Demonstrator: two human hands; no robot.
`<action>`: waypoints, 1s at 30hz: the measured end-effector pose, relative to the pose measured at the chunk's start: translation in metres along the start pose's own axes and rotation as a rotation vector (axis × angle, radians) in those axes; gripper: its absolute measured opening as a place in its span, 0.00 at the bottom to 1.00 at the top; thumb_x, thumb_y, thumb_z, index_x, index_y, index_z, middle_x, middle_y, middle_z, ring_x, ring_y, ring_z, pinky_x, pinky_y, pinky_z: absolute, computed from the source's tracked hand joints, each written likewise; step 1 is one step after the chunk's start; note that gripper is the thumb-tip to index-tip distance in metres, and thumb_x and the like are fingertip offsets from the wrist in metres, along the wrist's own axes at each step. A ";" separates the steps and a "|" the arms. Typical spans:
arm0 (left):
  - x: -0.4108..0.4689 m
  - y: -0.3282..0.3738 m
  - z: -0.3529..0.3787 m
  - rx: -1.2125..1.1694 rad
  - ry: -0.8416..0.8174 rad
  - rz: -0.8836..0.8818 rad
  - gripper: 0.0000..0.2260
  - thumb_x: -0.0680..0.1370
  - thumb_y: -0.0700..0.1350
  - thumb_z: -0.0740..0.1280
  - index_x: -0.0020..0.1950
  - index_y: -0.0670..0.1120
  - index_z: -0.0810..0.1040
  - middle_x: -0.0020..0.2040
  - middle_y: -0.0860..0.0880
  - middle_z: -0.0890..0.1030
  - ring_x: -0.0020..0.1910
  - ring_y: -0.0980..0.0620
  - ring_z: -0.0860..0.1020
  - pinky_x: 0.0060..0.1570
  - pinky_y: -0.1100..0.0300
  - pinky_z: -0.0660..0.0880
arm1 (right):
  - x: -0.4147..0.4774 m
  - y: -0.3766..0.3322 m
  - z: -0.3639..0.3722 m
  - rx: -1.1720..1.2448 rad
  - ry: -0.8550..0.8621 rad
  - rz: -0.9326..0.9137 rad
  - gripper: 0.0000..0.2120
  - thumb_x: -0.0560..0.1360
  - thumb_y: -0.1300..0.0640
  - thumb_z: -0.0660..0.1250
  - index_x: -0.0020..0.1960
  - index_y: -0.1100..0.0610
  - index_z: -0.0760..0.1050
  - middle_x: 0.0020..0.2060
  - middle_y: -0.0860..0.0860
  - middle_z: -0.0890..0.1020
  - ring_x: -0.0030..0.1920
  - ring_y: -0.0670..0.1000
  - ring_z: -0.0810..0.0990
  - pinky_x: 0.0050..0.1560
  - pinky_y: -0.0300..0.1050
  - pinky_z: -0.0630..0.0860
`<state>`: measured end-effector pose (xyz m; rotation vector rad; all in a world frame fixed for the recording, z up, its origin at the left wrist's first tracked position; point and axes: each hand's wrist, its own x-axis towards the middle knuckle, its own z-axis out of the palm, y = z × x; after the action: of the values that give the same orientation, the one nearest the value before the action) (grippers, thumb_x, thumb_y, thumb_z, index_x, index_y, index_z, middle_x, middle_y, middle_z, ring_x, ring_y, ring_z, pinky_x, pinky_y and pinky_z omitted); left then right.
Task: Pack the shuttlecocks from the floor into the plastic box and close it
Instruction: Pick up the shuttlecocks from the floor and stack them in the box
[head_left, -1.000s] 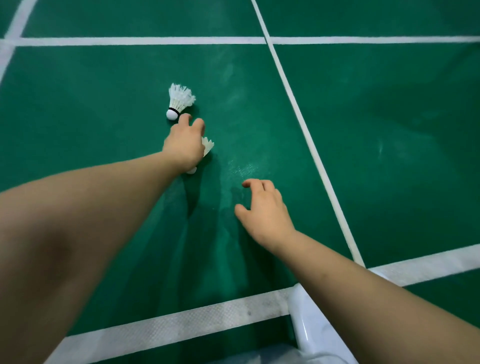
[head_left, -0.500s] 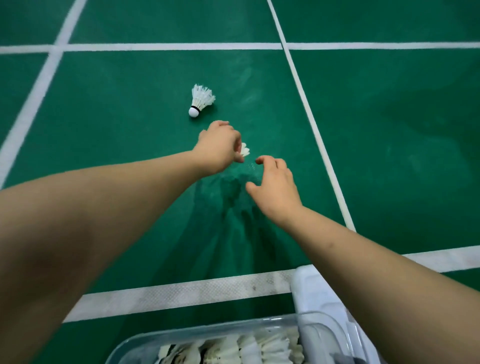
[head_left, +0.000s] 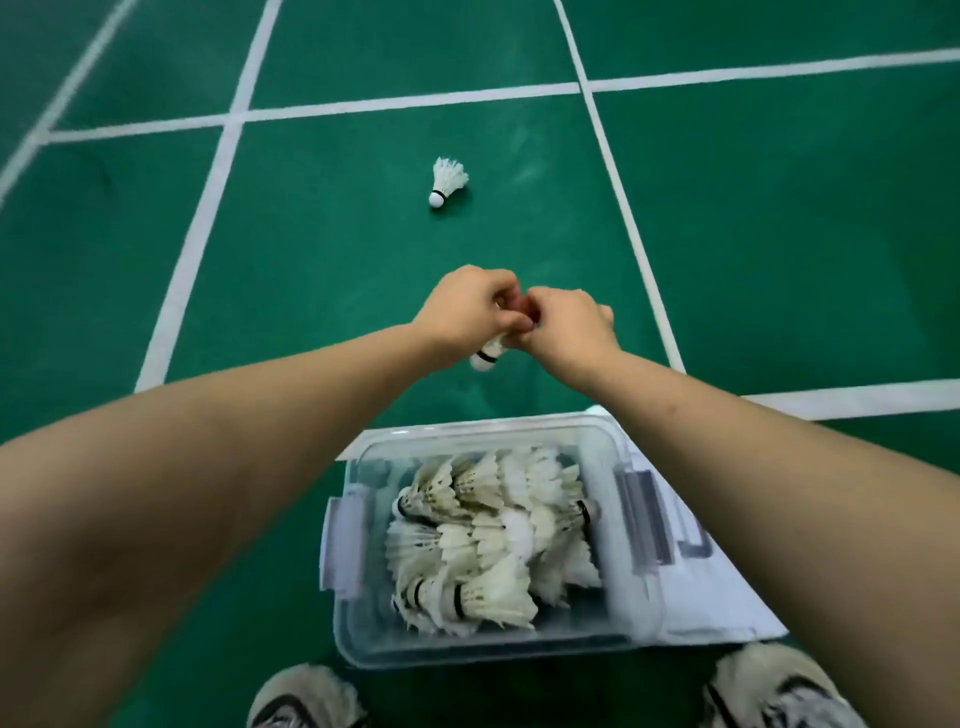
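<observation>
My left hand (head_left: 464, 306) and my right hand (head_left: 567, 322) meet above the green floor, both closed around one white shuttlecock (head_left: 487, 356); only its cork and black band show below the fingers. Another white shuttlecock (head_left: 447, 182) lies on the floor farther ahead, cork toward me. The clear plastic box (head_left: 635, 545) stands open near my feet, below the hands, with several shuttlecocks (head_left: 488, 540) piled inside.
The box's white lid (head_left: 727, 597) lies on the floor to the right, partly under the box. White court lines (head_left: 202, 208) cross the green floor. My two shoes (head_left: 306, 696) show at the bottom edge, either side of the box.
My left hand lifted a shuttlecock off the floor and drew back toward the box. My right hand came up and closed on it too. The view tilted down, showing the whole box.
</observation>
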<state>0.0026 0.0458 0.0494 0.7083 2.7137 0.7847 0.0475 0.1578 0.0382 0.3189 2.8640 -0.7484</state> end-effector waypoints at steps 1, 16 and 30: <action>-0.016 0.008 -0.001 -0.009 -0.006 0.023 0.09 0.71 0.44 0.72 0.47 0.40 0.79 0.47 0.43 0.82 0.48 0.46 0.77 0.40 0.60 0.63 | -0.016 0.001 -0.001 0.007 -0.014 -0.008 0.12 0.72 0.49 0.67 0.52 0.52 0.75 0.53 0.55 0.81 0.60 0.58 0.73 0.56 0.50 0.65; -0.184 0.050 0.011 0.110 -0.037 -0.017 0.34 0.70 0.52 0.73 0.71 0.48 0.61 0.69 0.43 0.62 0.65 0.43 0.69 0.64 0.54 0.66 | -0.191 0.027 0.024 -0.040 -0.180 0.143 0.07 0.73 0.60 0.61 0.47 0.55 0.77 0.50 0.57 0.81 0.51 0.58 0.77 0.49 0.45 0.71; -0.226 0.021 0.026 0.056 0.009 -0.258 0.31 0.72 0.54 0.70 0.71 0.49 0.62 0.68 0.45 0.64 0.63 0.45 0.69 0.58 0.55 0.68 | -0.201 0.029 0.071 0.178 -0.010 0.281 0.12 0.78 0.59 0.57 0.53 0.55 0.79 0.53 0.56 0.81 0.55 0.59 0.76 0.49 0.45 0.73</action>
<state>0.2133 -0.0421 0.0575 0.3550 2.7694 0.6534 0.2552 0.1143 0.0065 0.7198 2.6664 -0.9423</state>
